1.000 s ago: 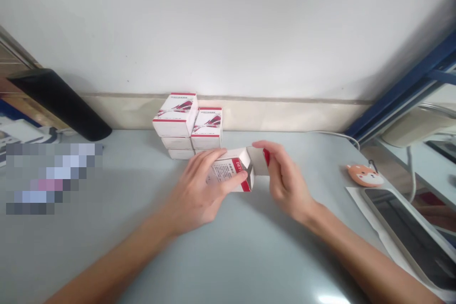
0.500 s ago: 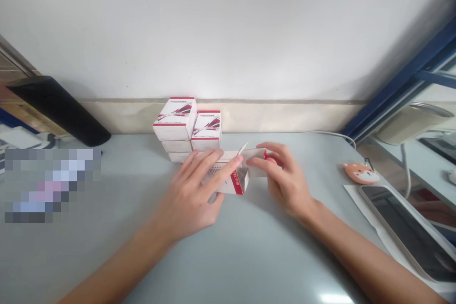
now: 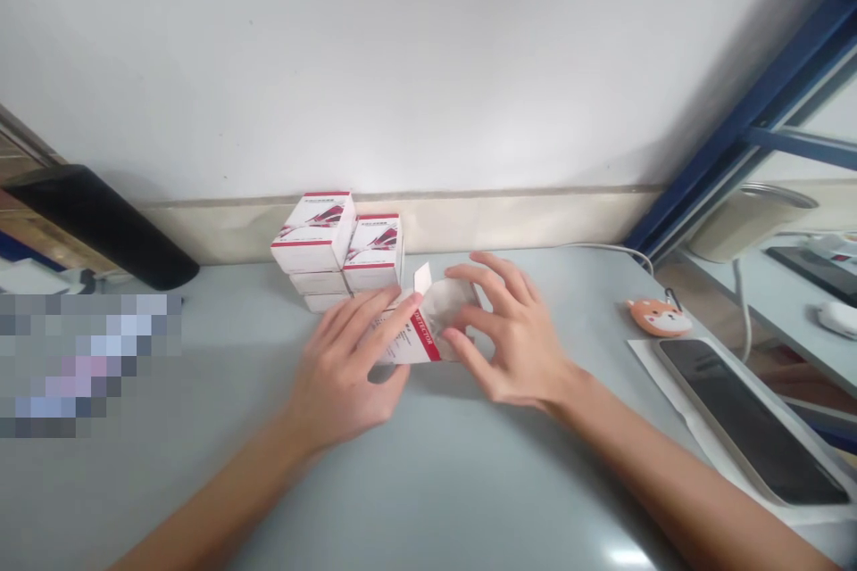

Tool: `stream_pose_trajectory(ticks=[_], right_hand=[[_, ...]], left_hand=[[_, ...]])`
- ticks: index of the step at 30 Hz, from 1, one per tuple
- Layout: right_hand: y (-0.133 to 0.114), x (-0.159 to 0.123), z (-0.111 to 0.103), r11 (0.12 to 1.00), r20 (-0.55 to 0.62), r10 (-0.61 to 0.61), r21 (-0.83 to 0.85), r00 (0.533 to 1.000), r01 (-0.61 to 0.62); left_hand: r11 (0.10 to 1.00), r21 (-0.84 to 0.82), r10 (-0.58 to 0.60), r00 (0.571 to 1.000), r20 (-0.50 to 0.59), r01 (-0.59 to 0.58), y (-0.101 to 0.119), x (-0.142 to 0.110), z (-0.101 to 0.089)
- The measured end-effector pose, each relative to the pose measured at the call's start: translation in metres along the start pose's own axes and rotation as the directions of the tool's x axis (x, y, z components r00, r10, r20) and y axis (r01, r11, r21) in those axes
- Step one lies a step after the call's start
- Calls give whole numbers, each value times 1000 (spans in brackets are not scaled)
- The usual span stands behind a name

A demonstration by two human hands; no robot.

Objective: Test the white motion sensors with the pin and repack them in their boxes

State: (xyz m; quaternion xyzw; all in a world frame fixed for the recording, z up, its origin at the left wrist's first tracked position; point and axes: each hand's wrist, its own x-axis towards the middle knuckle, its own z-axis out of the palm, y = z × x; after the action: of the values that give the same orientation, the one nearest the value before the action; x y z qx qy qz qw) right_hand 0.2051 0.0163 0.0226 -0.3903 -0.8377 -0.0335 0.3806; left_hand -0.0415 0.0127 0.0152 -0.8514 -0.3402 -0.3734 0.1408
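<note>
Because hands [image 3: 345,364] cover it, the box [image 3: 423,335] shows only partly.

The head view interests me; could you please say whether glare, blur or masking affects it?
Head view, bottom edge right of centre: glare whitens a spot of the desk; head view, left: a blocky pixelated patch hides what lies there; head view, centre: DETECTOR is readable on the held box, but its smaller print is too soft to make out.
</note>
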Motion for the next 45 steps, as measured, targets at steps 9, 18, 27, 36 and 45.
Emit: stream_pose_trajectory(ticks=[9, 18, 27, 36, 45], right_hand=[[20, 0, 15, 999, 17, -32, 7, 999, 32], [42, 2, 9, 990, -6, 121, 71, 993, -121], [86, 9, 3, 125, 182, 807, 878, 562, -463], [112, 14, -10, 18, 119, 913, 944, 389, -331], [43, 18, -3, 125, 134, 756, 931, 641, -343]], left_hand=[[1000, -27, -4, 1000, -4, 4, 1, -2, 1], [981, -66, -166, 965, 203, 182, -1, 3, 1], [958, -66, -246, 917, 314, 279, 3, 2, -3], [967, -182, -94, 916, 391, 177, 17, 57, 48], [-359, -661, -396, 534, 747, 659, 49, 62, 23]])
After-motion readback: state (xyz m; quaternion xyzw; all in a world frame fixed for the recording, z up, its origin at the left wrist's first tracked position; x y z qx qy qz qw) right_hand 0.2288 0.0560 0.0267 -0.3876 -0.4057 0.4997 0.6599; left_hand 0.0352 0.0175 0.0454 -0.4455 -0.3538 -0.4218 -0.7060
